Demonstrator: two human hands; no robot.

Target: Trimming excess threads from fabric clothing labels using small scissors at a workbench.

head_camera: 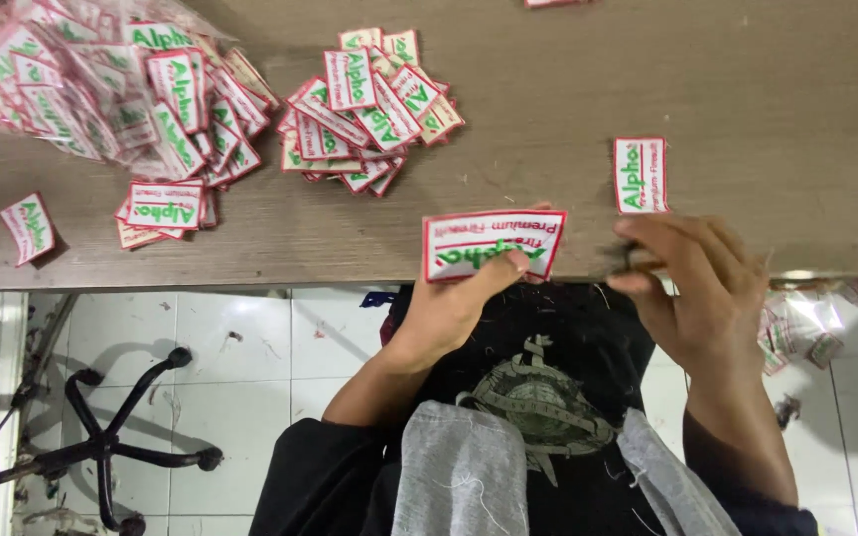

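Note:
My left hand (449, 308) holds a white rectangular patch (494, 243) with a red border and green lettering, just over the front edge of the wooden table (767, 69). The thumb lies on the patch's lower edge. My right hand (702, 298) is to its right, with the fingers closed on a small dark tool (623, 260) that I cannot make out clearly. One patch of the same kind (641, 175) lies flat on the table just above my right hand.
A heap of matching patches (374, 109) sits at the table's middle. A larger heap spills from a clear plastic bag (101, 89) at the far left, with loose patches (164, 206) near it. A chair base (111, 437) stands on the white tiled floor.

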